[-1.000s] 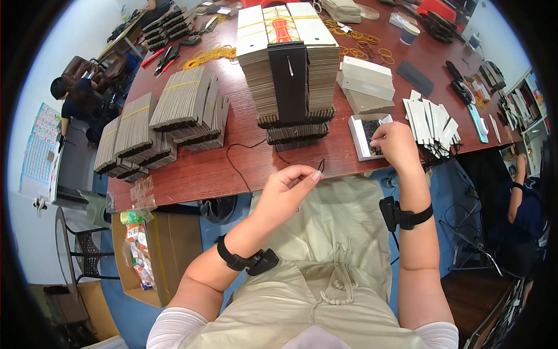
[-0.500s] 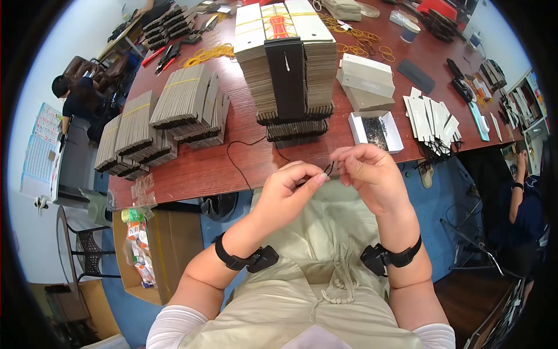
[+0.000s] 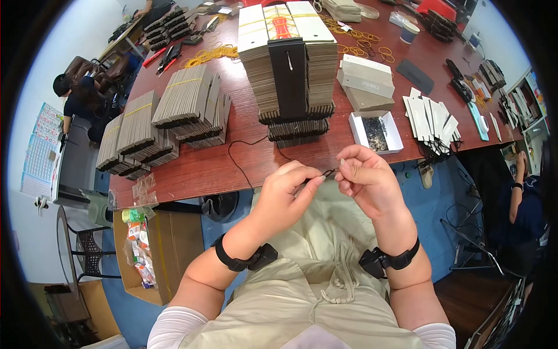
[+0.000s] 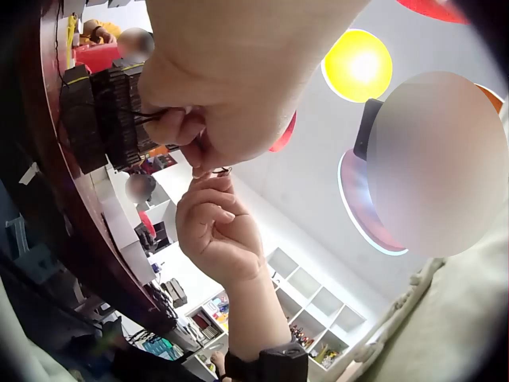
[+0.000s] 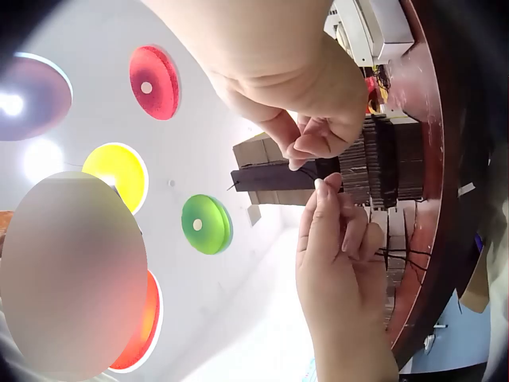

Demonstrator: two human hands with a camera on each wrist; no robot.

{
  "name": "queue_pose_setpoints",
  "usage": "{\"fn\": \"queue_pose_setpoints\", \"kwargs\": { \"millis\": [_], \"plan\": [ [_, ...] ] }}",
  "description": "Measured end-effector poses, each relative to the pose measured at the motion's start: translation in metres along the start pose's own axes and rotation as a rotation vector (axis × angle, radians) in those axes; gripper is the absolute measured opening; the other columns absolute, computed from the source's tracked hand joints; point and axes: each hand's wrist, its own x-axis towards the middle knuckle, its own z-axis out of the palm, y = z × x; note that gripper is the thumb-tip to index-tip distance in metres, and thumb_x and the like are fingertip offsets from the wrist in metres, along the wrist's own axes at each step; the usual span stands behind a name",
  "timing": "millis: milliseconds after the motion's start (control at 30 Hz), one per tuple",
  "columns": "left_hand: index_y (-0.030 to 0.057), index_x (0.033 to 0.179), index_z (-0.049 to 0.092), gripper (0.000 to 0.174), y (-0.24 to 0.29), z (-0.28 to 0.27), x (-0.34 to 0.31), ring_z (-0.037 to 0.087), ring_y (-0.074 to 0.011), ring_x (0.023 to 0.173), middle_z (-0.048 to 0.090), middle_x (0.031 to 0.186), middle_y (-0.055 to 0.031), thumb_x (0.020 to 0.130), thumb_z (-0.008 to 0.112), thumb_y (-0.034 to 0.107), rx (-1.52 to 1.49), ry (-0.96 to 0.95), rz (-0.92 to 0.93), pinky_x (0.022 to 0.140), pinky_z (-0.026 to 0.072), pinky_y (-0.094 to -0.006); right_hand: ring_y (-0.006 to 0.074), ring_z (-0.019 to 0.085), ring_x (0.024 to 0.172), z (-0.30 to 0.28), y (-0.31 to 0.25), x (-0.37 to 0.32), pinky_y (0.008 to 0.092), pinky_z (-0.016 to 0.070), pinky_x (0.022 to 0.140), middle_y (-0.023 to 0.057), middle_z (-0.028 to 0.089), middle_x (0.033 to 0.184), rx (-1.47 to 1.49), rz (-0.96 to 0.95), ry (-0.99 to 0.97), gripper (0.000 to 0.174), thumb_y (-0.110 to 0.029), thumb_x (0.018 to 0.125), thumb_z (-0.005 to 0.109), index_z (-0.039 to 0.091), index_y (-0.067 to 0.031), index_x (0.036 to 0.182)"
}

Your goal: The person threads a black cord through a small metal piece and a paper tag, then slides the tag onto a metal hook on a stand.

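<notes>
Both hands pinch one black cord at the table's near edge.

A second ago the right hand (image 3: 363, 180) was out at the white box (image 3: 396, 138); it has since come in to meet the left hand (image 3: 285, 192), and has hardly moved in the last half second. Each hand has thumb and curled fingers nipped narrowly on the black cord (image 3: 329, 172). The short held stretch lies left to right above the person's lap. From the left hand the cord's slack runs away over the table (image 3: 197, 168) toward the tall card stack (image 3: 290, 70).
</notes>
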Motion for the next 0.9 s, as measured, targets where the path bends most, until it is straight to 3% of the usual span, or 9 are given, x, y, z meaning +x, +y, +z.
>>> {"fn": "queue_pose_setpoints", "kwargs": {
  "millis": [533, 633, 733, 900],
  "plan": [
    [-0.0008, 0.086, 0.062, 0.007, -0.002, -0.001, -0.001, 0.052, -0.014, 0.066, 0.056, 0.074, -0.0066, 0.08, 0.061, 0.002, -0.072, -0.003, -0.054, 0.058, 0.0407, -0.0238, 0.0102, 0.054, 0.059, -0.004, 0.016, 0.004, 0.0203, 0.041, 0.054, 0.0065, 0.063, 0.074, 0.044, 0.017, 0.015, 0.012, -0.006, 0.083, 0.061, 0.056, -0.0045, 0.093],
    [-0.0006, 0.088, 0.061, 0.007, -0.006, 0.0, -0.002, 0.051, -0.0096, 0.068, 0.056, 0.076, -0.003, 0.083, 0.06, 0.004, -0.115, -0.009, -0.051, 0.059, 0.0401, -0.0218, 0.0103, 0.055, 0.06, -0.005, 0.026, 0.007, 0.0202, 0.0415, 0.055, 0.0068, 0.063, 0.076, 0.06, 0.019, 0.012, 0.012, -0.007, 0.083, 0.062, 0.056, -0.0045, 0.093],
    [-0.0001, 0.092, 0.06, 0.009, -0.012, 0.007, -0.006, 0.049, -0.005, 0.071, 0.055, 0.079, 0.0014, 0.086, 0.059, 0.006, -0.504, 0.013, -0.307, 0.06, 0.0394, -0.0196, 0.0102, 0.055, 0.06, -0.001, 0.031, 0.004, 0.0205, 0.0428, 0.056, 0.0072, 0.063, 0.078, 0.036, 0.009, 0.022, 0.013, -0.006, 0.083, 0.062, 0.056, -0.0034, 0.095],
    [-0.001, 0.092, 0.061, 0.013, -0.013, 0.003, -0.006, 0.051, -0.0072, 0.072, 0.057, 0.084, -0.0022, 0.086, 0.06, 0.01, -0.513, -0.024, -0.346, 0.063, 0.0418, -0.0218, 0.0123, 0.058, 0.072, -0.003, 0.028, 0.002, 0.0235, 0.0467, 0.067, 0.0093, 0.064, 0.085, -0.161, -0.109, 0.017, 0.019, -0.005, 0.081, 0.063, 0.061, 0.0019, 0.098]
  ]
}}
